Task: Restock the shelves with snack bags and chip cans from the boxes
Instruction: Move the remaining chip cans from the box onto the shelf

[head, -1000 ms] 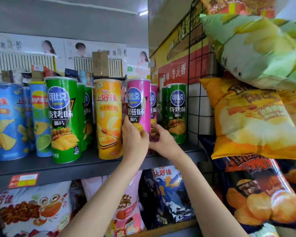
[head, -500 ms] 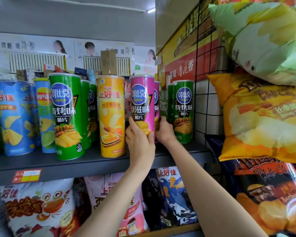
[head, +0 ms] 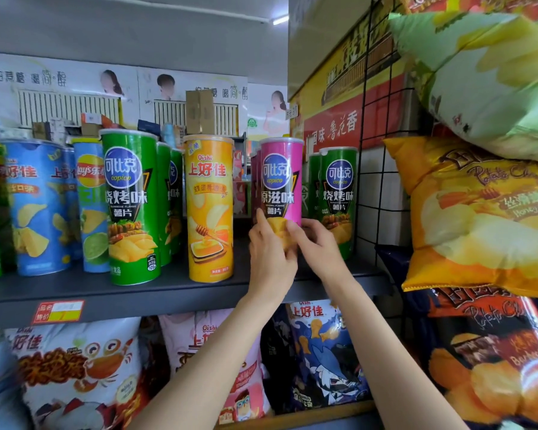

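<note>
From the head camera, both arms reach up to the dark shelf (head: pixel 174 293), and the pink chip can (head: pixel 281 181) stands upright there, near the shelf's right end. The left hand (head: pixel 269 256) wraps the can's lower left side, thumb up along the label, fingers curled round it. The right hand (head: pixel 319 246) meets it from the other side, fingers (head: pixel 295 229) pinching the can's lower front: both grips are closed on that one can, low down by its base. Whether the base sits on the shelf cannot be told, the hands cover it.

Just right of it stands a green chip can (head: pixel 339 193), close behind the right hand. To the left, with a gap between, an orange chip can (head: pixel 210 209) stands upright, then a taller-looking green can (head: pixel 131 206) at the shelf's front edge, and blue cans (head: pixel 41 209) further left. A red and yellow price tag (head: pixel 59 311) sits on the shelf's lip. Below, snack bags (head: pixel 75 367) fill the lower shelf. On the right, a wire rack (head: pixel 373 125) carries a yellow chip bag (head: pixel 479 218) with a pale green bag (head: pixel 485 82) above it.
</note>
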`<move>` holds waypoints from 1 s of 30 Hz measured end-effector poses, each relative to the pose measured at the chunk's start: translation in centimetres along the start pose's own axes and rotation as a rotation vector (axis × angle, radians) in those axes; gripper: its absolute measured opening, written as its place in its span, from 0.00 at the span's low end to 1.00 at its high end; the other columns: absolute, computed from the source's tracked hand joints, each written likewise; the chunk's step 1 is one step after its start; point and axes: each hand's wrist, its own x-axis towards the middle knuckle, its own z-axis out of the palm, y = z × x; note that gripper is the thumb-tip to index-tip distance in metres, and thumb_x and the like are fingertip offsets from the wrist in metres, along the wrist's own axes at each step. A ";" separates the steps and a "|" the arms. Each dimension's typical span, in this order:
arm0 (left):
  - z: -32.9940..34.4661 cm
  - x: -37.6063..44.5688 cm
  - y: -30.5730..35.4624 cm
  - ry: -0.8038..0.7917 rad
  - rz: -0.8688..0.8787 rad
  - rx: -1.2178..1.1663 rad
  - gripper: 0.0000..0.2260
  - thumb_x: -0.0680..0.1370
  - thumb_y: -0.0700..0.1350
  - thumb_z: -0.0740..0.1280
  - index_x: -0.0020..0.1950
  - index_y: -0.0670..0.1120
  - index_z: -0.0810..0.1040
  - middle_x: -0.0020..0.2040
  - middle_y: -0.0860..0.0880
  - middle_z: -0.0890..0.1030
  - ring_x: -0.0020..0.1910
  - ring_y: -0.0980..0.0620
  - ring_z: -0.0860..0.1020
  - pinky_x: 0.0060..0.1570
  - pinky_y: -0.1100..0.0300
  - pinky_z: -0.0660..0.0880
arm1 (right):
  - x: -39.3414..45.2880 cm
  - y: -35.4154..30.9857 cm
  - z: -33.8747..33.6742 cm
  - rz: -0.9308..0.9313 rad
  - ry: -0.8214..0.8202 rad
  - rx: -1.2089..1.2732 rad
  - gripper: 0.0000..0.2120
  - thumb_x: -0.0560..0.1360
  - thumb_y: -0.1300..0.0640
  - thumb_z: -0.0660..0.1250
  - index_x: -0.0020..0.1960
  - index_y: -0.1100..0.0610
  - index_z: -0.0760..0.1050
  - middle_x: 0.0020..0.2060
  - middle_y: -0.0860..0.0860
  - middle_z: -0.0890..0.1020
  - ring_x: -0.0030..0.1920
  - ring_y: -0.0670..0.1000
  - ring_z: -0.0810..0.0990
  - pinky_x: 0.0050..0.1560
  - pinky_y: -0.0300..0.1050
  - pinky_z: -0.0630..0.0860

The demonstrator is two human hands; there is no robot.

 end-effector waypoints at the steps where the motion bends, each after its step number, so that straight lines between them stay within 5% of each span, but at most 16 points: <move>1: 0.1 0.1 0.1 -0.008 -0.006 0.009 0.37 0.76 0.39 0.65 0.77 0.43 0.43 0.70 0.39 0.60 0.68 0.40 0.65 0.66 0.46 0.66 | 0.0 -0.1 0.0 0.013 -0.025 -0.032 0.18 0.75 0.50 0.66 0.62 0.57 0.73 0.52 0.49 0.80 0.52 0.46 0.78 0.54 0.40 0.75; 4: 0.3 0.4 0.3 -0.021 -0.020 0.070 0.38 0.77 0.41 0.66 0.77 0.43 0.42 0.70 0.40 0.60 0.68 0.40 0.64 0.66 0.48 0.65 | 0.4 -0.5 -0.4 0.034 -0.038 -0.048 0.18 0.76 0.51 0.66 0.62 0.59 0.73 0.54 0.50 0.79 0.52 0.45 0.77 0.51 0.35 0.73; 8: 0.1 0.5 0.6 -0.035 -0.029 0.086 0.40 0.76 0.42 0.67 0.76 0.43 0.41 0.70 0.40 0.59 0.68 0.41 0.63 0.66 0.52 0.62 | 1.7 0.4 -1.8 -0.025 0.378 -0.243 0.18 0.77 0.57 0.66 0.63 0.63 0.71 0.58 0.57 0.76 0.58 0.53 0.75 0.54 0.40 0.70; 11: 0.1 0.5 0.7 -0.036 -0.039 0.098 0.40 0.77 0.43 0.67 0.76 0.44 0.41 0.71 0.40 0.58 0.69 0.41 0.62 0.65 0.52 0.62 | 2.6 1.0 -2.2 -0.076 0.543 -0.478 0.25 0.73 0.60 0.70 0.66 0.65 0.65 0.61 0.60 0.69 0.62 0.58 0.71 0.59 0.47 0.70; 16: 0.1 0.5 0.6 -0.026 -0.029 0.101 0.39 0.77 0.43 0.67 0.77 0.44 0.41 0.71 0.40 0.58 0.69 0.41 0.62 0.65 0.52 0.63 | 4.1 1.4 -2.3 0.069 0.471 -0.648 0.39 0.70 0.58 0.73 0.72 0.64 0.55 0.65 0.63 0.65 0.65 0.62 0.66 0.63 0.55 0.68; 24: 0.3 0.6 0.4 0.020 -0.057 0.135 0.39 0.76 0.44 0.67 0.77 0.43 0.43 0.71 0.39 0.58 0.68 0.39 0.62 0.65 0.50 0.62 | 2.0 0.7 -2.0 0.101 0.403 -0.598 0.37 0.66 0.55 0.75 0.66 0.63 0.59 0.61 0.62 0.67 0.62 0.64 0.69 0.60 0.60 0.70; 28: 0.7 -0.1 1.0 0.308 0.122 0.184 0.32 0.74 0.42 0.68 0.73 0.38 0.58 0.69 0.37 0.63 0.65 0.37 0.64 0.65 0.48 0.62 | 0.2 0.0 -1.8 0.055 0.392 -0.575 0.37 0.65 0.52 0.76 0.65 0.62 0.60 0.60 0.61 0.67 0.61 0.64 0.68 0.59 0.60 0.70; 30: 1.1 -0.3 2.2 0.329 0.238 0.104 0.26 0.74 0.43 0.68 0.69 0.37 0.65 0.64 0.38 0.69 0.62 0.39 0.68 0.63 0.52 0.64 | -0.6 -0.5 -1.8 0.028 0.402 -0.558 0.34 0.68 0.50 0.73 0.65 0.62 0.59 0.60 0.61 0.67 0.61 0.64 0.68 0.59 0.59 0.70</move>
